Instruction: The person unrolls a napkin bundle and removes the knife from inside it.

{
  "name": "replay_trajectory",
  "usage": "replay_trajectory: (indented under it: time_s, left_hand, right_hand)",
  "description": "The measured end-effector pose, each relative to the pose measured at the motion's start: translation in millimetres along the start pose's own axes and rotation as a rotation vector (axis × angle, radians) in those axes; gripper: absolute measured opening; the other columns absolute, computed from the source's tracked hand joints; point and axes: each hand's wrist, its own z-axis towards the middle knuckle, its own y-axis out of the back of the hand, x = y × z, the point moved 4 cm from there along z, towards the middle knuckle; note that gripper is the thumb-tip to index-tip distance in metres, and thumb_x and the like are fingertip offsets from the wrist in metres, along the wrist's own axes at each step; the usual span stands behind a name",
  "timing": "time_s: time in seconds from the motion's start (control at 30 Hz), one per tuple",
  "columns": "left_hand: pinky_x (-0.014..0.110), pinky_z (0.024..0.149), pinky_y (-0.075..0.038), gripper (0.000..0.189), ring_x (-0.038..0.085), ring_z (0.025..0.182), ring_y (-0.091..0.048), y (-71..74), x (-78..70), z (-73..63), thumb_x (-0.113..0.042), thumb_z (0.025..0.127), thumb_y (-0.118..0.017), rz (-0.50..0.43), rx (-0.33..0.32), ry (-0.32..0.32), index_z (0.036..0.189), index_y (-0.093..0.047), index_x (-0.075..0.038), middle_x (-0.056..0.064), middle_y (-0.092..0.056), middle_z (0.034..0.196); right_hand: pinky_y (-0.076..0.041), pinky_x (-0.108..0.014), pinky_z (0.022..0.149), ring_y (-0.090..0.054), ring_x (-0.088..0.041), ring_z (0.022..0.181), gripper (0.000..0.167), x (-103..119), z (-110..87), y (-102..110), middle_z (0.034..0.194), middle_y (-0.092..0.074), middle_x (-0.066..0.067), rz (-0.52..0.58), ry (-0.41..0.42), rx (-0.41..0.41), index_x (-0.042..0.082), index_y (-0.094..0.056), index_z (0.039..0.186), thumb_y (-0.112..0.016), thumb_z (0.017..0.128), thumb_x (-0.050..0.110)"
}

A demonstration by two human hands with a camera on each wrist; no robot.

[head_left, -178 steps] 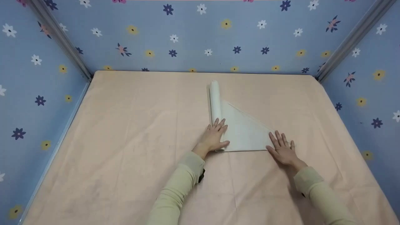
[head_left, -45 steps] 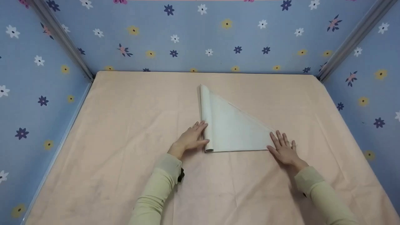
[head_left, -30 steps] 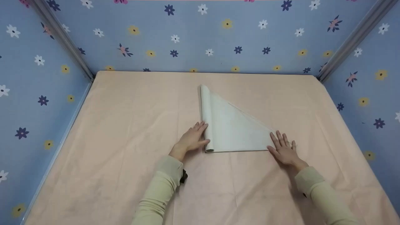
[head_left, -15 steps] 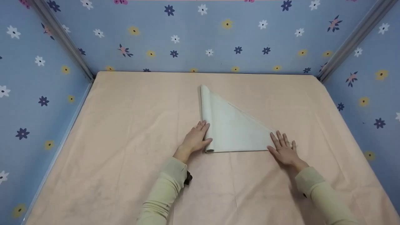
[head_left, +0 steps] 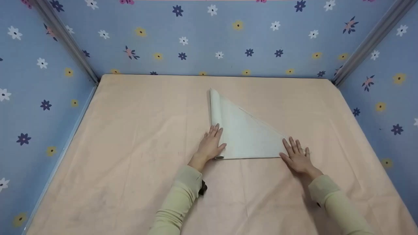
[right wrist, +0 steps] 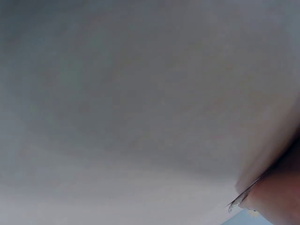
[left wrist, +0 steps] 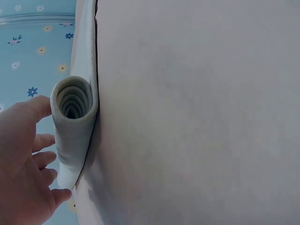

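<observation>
A pale mint cloth [head_left: 249, 137] lies on the peach-covered table, its flat part tapering to a corner at the right. Its left side is wound into a roll [head_left: 215, 104], whose spiral end [left wrist: 74, 102] faces the left wrist camera. My left hand [head_left: 209, 145] rests on the near part of the roll, fingers loosely extended and thumb toward the flat cloth. In the left wrist view the fingers touch the roll's side without wrapping it. My right hand [head_left: 297, 160] lies flat with spread fingers on the cloth's right corner, hiding that tip. The right wrist view shows mostly blurred tablecloth.
A peach tablecloth [head_left: 137, 147] with faint creases covers the table. Blue flowered panels [head_left: 202, 39] stand along the back and both sides, with grey metal posts [head_left: 68, 42] at the back corners. Loose threads [right wrist: 236, 201] show by the right hand.
Since the oldest frame the roll has shifted left and more flat cloth shows. Over the last second the left hand has slid slightly right onto the roll. The right hand stays put.
</observation>
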Motion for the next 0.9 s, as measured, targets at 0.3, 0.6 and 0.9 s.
replay_trajectory:
  time_s: [0.3,0.6,0.9]
  left_hand:
    - [0.045,0.105,-0.013,0.064,0.026,0.134,-0.001,-8.7,-2.3,4.3,-0.037,0.09,-0.046,-0.012,-0.006,0.016,0.141,-0.022,-0.007,0.009,-0.007,0.148]
    - [0.046,0.105,-0.013,0.063,0.026,0.134,0.0,-12.7,-1.5,5.1,-0.036,0.09,-0.047,-0.035,-0.012,-0.003,0.141,-0.022,-0.009,0.009,-0.004,0.148]
    - [0.045,0.106,-0.012,0.064,0.025,0.134,0.0,-13.7,0.9,4.6,-0.035,0.09,-0.048,-0.055,-0.009,-0.007,0.141,-0.022,-0.008,0.008,-0.002,0.148]
  right_hand:
    - [0.013,-0.06,0.095,0.01,-0.037,0.131,0.065,0.1,-0.4,-0.5,0.146,0.008,-0.017,0.007,0.004,0.002,0.011,-0.003,0.143,-0.026,0.094,0.047]
    - [0.012,-0.06,0.096,0.009,-0.038,0.131,0.065,1.7,-2.1,1.3,0.146,0.006,-0.018,0.008,0.003,-0.013,0.009,-0.006,0.143,-0.027,0.094,0.047]
    - [0.013,-0.061,0.095,0.011,-0.038,0.131,0.065,1.5,-0.2,0.9,0.146,0.008,-0.018,0.016,-0.002,0.006,0.011,-0.004,0.143,-0.026,0.094,0.047]
